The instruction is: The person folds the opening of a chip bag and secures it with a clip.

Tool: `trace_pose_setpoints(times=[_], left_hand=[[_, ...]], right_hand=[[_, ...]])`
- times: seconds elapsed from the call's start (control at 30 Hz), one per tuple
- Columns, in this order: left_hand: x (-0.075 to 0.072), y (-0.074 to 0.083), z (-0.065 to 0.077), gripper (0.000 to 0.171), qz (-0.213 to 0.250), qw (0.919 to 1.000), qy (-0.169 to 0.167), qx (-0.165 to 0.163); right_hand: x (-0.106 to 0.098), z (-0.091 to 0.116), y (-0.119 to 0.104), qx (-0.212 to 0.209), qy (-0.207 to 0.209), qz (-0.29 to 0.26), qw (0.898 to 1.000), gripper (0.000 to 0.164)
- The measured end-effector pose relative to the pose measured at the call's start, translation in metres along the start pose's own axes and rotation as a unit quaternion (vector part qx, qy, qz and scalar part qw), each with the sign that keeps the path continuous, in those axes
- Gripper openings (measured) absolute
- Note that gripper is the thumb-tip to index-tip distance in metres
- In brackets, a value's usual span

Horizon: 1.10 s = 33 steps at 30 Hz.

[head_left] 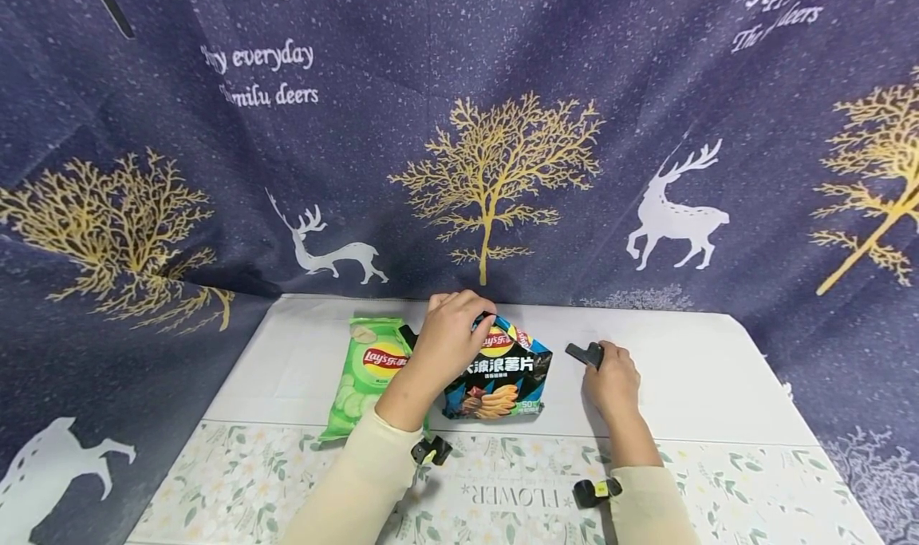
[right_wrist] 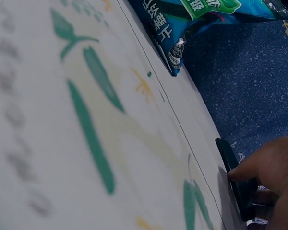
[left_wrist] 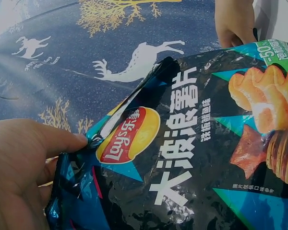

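My left hand (head_left: 452,329) grips the folded top edge of a black and blue Lay's potato chip bag (head_left: 502,377), which stands tilted on the table. In the left wrist view the thumb presses on the crumpled top of the chip bag (left_wrist: 192,153), and the other fingers are partly hidden behind it. Off to the right of the bag, my right hand (head_left: 616,377) pinches a black bar-shaped clip (head_left: 585,354) between thumb and fingers. The right wrist view shows the clip (right_wrist: 235,182) as a long dark bar, close over the white table surface.
A green Lay's chip bag (head_left: 359,377) lies left of the black one, partly behind my left arm. A small black piece (head_left: 408,336) shows by its upper right corner. The table (head_left: 689,369) has a flowered front strip and meets a dark blue printed cloth (head_left: 538,74) behind.
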<state>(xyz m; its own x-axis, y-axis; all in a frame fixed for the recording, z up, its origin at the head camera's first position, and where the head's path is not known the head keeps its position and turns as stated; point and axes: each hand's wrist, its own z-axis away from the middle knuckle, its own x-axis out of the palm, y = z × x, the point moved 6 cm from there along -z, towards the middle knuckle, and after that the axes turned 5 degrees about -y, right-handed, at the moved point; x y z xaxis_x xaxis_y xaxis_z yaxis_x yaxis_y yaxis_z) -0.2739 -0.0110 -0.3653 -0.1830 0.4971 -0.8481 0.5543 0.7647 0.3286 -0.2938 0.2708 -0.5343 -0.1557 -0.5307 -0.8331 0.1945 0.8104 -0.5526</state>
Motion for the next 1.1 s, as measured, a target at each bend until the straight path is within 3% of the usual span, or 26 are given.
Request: trace_pose_setpoints(times=[0.83,1.1], left_hand=[[-0.0010,0.0004,0.0002,0.014,-0.004,1.0000,0.001,0.000],[-0.0007,0.0006,0.0000,0.013,-0.003,1.0000,0.000,0.000]], right_hand=[[-0.0046,-0.0001,-0.0016,-0.008,-0.010,-0.028,1.000,0.037],[-0.0078,-0.0004,-0.0029,-0.015,-0.017,-0.023,0.999,0.051]])
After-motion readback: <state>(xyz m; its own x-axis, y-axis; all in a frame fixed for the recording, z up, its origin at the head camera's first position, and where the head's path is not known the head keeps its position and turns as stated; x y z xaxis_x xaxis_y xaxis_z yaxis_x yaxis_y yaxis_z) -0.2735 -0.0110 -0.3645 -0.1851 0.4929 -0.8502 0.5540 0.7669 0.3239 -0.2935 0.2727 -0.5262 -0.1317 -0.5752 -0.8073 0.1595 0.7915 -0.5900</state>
